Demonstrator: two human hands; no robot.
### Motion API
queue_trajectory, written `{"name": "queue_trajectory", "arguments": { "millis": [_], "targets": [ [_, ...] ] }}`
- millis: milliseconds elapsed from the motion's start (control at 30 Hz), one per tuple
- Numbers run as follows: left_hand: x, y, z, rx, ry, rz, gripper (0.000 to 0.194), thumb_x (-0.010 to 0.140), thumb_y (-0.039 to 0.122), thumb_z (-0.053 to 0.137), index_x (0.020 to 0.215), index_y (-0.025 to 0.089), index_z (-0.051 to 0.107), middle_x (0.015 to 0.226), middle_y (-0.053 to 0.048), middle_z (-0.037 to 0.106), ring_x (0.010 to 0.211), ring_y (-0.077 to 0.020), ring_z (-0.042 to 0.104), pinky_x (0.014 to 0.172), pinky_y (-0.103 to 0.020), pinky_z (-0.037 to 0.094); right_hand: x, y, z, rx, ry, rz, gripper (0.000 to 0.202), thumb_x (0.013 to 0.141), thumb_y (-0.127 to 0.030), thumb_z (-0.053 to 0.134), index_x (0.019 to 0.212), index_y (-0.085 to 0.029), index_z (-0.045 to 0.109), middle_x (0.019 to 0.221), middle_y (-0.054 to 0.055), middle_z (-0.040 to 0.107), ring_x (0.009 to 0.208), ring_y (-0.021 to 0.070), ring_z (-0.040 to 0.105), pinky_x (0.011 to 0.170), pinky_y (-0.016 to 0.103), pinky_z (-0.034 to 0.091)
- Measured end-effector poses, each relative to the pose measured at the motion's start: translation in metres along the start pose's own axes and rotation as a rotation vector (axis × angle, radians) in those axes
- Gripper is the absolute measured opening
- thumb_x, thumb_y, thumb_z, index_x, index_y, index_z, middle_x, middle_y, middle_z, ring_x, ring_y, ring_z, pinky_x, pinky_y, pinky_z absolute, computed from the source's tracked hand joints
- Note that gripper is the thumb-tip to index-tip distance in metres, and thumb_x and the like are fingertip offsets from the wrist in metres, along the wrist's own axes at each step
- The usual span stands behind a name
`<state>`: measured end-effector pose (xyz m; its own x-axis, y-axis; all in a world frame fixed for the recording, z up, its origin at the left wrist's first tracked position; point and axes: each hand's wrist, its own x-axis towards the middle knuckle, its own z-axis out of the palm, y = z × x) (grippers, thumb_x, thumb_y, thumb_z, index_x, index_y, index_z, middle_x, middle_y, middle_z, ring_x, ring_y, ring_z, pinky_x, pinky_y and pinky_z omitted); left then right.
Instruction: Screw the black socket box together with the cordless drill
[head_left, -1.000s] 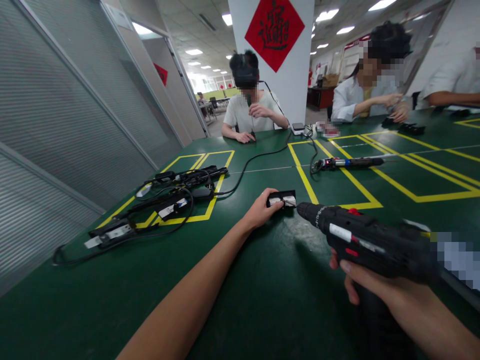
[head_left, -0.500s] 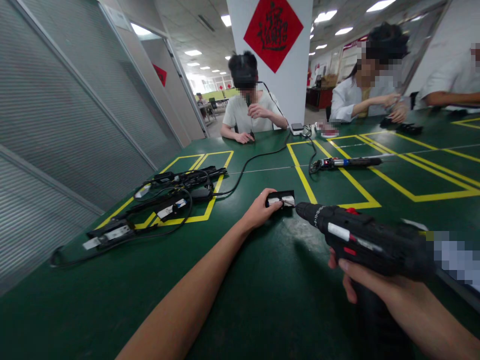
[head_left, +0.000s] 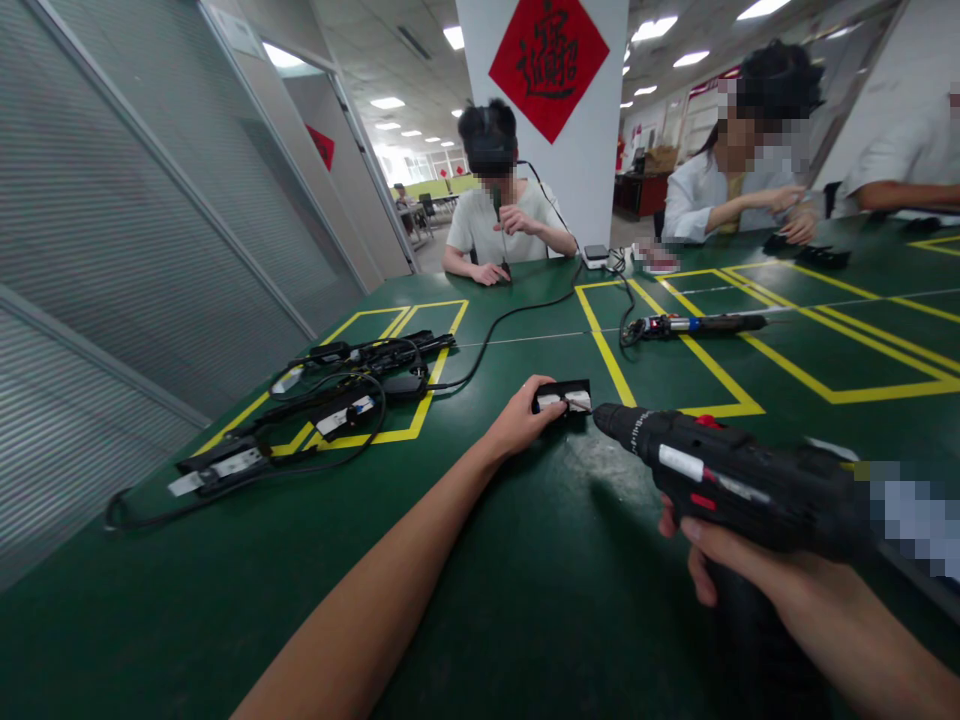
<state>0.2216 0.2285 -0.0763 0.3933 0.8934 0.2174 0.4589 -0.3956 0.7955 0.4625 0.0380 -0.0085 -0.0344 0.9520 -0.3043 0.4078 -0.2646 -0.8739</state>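
Around the grip of a black cordless drill (head_left: 720, 470) my right hand (head_left: 739, 560) is closed, the chuck pointing left. My left hand (head_left: 525, 415) grips a small black box-shaped part (head_left: 574, 388) with a white label or face, its thumb on the near side. The part rests on the green table. A thin bit runs from the chuck to the white side of the part; whether it touches a screw is too small to tell. Part of the box is hidden behind my left fingers.
Black adapters and cables (head_left: 345, 400) lie on the left inside yellow tape lines. An electric screwdriver (head_left: 697, 325) lies at the right with a coiled cord. A cable (head_left: 517, 310) crosses the green table (head_left: 225, 620). Co-workers (head_left: 502, 220) sit across it, one holding a screwdriver.
Almost nothing differs. The view has shifted very slightly; both hands, the drill and the black part keep the same positions relative to each other.
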Motion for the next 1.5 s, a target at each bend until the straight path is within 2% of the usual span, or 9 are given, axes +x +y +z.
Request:
{"name": "queue_trajectory", "arguments": {
  "millis": [100, 267, 400, 533, 667, 900, 1100, 1300, 1500],
  "targets": [
    [0.000, 0.000, 0.000, -0.001, 0.007, 0.004, 0.043, 0.081, 0.043, 0.055, 0.116, 0.019, 0.048, 0.097, -0.004, 0.059, 0.083, -0.0170, 0.055, 0.074, -0.028, 0.045, -0.001, -0.003, 0.001, -0.023, 0.041, -0.032, 0.039, 0.082, -0.055, 0.048, 0.073, -0.025, 0.070, 0.079, 0.002, 0.071, 0.083, 0.0258, 0.064, 0.084, 0.037, 0.042],
    [-0.001, 0.001, -0.001, -0.008, 0.000, 0.013, 0.042, 0.082, 0.044, 0.055, 0.115, 0.019, 0.048, 0.099, -0.004, 0.059, 0.084, -0.0173, 0.056, 0.075, -0.029, 0.045, 0.000, -0.018, 0.007, -0.026, 0.214, -0.180, 0.026, 0.074, -0.046, 0.059, 0.068, -0.025, 0.071, 0.057, 0.000, 0.068, 0.063, 0.0224, 0.065, 0.064, 0.030, 0.051],
    [0.000, 0.000, -0.001, -0.011, -0.003, 0.014, 0.043, 0.082, 0.044, 0.054, 0.116, 0.020, 0.048, 0.098, -0.004, 0.059, 0.084, -0.0171, 0.056, 0.075, -0.029, 0.045, 0.001, -0.024, 0.012, -0.042, 0.218, -0.192, 0.024, 0.073, -0.045, 0.059, 0.070, -0.025, 0.072, 0.051, -0.001, 0.064, 0.057, 0.0205, 0.064, 0.060, 0.029, 0.051],
    [0.001, -0.002, 0.000, -0.006, 0.006, 0.012, 0.043, 0.081, 0.044, 0.055, 0.116, 0.019, 0.048, 0.097, -0.004, 0.058, 0.084, -0.0172, 0.056, 0.075, -0.029, 0.046, 0.000, -0.014, 0.009, -0.022, 0.193, -0.158, 0.025, 0.075, -0.045, 0.058, 0.072, -0.025, 0.072, 0.053, -0.001, 0.066, 0.056, 0.0200, 0.063, 0.058, 0.028, 0.050],
    [0.000, -0.002, 0.000, -0.002, 0.011, 0.025, 0.042, 0.082, 0.042, 0.055, 0.116, 0.019, 0.048, 0.099, -0.004, 0.058, 0.086, -0.0174, 0.056, 0.076, -0.029, 0.046, 0.000, -0.003, 0.001, -0.022, 0.079, -0.077, 0.031, 0.082, -0.049, 0.051, 0.075, -0.026, 0.070, 0.063, -0.001, 0.069, 0.064, 0.0203, 0.064, 0.066, 0.031, 0.048],
    [0.001, -0.001, 0.000, 0.007, 0.015, 0.027, 0.041, 0.081, 0.041, 0.055, 0.115, 0.019, 0.049, 0.100, -0.004, 0.059, 0.087, -0.0177, 0.056, 0.078, -0.029, 0.046, -0.001, -0.003, -0.001, -0.021, 0.024, -0.016, 0.049, 0.080, -0.058, 0.050, 0.048, -0.023, 0.062, 0.091, 0.004, 0.072, 0.096, 0.0295, 0.061, 0.085, 0.037, 0.041],
    [0.001, 0.000, -0.001, 0.005, 0.025, 0.031, 0.041, 0.081, 0.040, 0.055, 0.115, 0.019, 0.050, 0.101, -0.005, 0.060, 0.088, -0.0181, 0.056, 0.079, -0.030, 0.046, -0.004, -0.010, 0.002, -0.054, 0.028, 0.012, 0.049, 0.082, -0.058, 0.048, 0.049, -0.024, 0.062, 0.079, 0.003, 0.072, 0.091, 0.0315, 0.062, 0.087, 0.042, 0.037],
    [0.001, 0.001, -0.002, 0.010, 0.017, 0.023, 0.041, 0.081, 0.041, 0.055, 0.115, 0.019, 0.050, 0.100, -0.004, 0.060, 0.087, -0.0179, 0.056, 0.078, -0.030, 0.046, -0.002, -0.009, 0.000, -0.018, 0.009, -0.032, 0.050, 0.081, -0.060, 0.047, 0.049, -0.023, 0.060, 0.098, 0.004, 0.069, 0.102, 0.0319, 0.058, 0.091, 0.040, 0.036],
    [0.001, -0.001, -0.001, -0.010, 0.014, 0.009, 0.042, 0.080, 0.042, 0.056, 0.116, 0.019, 0.050, 0.100, -0.004, 0.060, 0.086, -0.0176, 0.056, 0.077, -0.030, 0.046, -0.003, -0.012, 0.000, -0.022, 0.007, -0.063, 0.049, 0.083, -0.056, 0.045, 0.049, -0.023, 0.058, 0.098, 0.003, 0.067, 0.102, 0.0308, 0.056, 0.092, 0.041, 0.033]
  ]
}}
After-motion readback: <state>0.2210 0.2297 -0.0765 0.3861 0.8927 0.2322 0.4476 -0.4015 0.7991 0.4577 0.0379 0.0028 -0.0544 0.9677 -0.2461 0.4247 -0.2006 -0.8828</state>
